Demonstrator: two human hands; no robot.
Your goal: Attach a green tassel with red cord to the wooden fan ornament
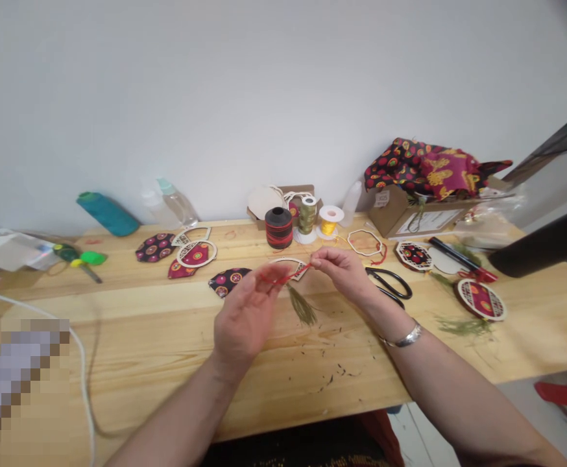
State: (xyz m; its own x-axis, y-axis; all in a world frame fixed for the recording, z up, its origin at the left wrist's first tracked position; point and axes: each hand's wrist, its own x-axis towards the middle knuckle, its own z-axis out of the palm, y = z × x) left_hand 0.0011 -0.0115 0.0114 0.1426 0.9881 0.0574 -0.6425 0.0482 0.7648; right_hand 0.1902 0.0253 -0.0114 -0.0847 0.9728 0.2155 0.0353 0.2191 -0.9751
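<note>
Red cord (290, 277) runs between my two hands above the wooden table. My left hand (247, 311) is curled round the cord, its fingertips blurred. My right hand (339, 271) pinches the other end of the cord between thumb and fingers. A green tassel (301, 306) hangs just below the cord, between the hands. Behind them lies a pale wooden frame piece (299, 267), partly covered by my fingers. Left of it is a dark patterned fabric piece (229, 280), partly hidden by my left hand. Black-handled scissors (390, 283) lie beside my right wrist.
Spools of red-black (279, 228), olive (307, 217) and yellow thread (329, 227) stand behind my hands. A fabric-filled box (410, 217) is at the back right. A round ornament (481, 299) lies right, a teal cone (111, 214) back left. A white cable (83, 363) crosses the left side.
</note>
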